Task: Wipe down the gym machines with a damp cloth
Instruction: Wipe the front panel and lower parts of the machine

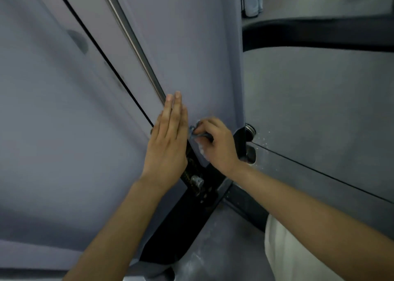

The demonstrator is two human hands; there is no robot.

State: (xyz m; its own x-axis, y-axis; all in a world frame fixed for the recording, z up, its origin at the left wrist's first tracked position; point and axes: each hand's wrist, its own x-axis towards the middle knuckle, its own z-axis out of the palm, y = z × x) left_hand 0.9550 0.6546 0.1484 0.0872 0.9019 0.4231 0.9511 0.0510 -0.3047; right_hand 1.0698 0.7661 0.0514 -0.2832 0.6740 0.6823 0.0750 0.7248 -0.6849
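Cloth (194,132): sm., grey-blue, bunched. Gripped by R hand (215,144), fingers curled round it, pressed to grey machine panel (191,56).
L hand (168,137): just left of grip, flat on same panel, fingers straight & together, holds nothing.
Steel rod (132,39): runs up-left from above grip.
Black bracket (191,206) w/ bolt (197,181): below grip.
Pale-blue towels (253,1): hang well above-right of grip.

The grey floor (319,101) carries the gym machine (191,46), whose grey panel rises from a black base (181,227). A round metal foot (249,129) stands on the floor, with white specks (263,141) just beside it. A thin dark seam (319,174) and a broad black band (319,35) cross the floor.
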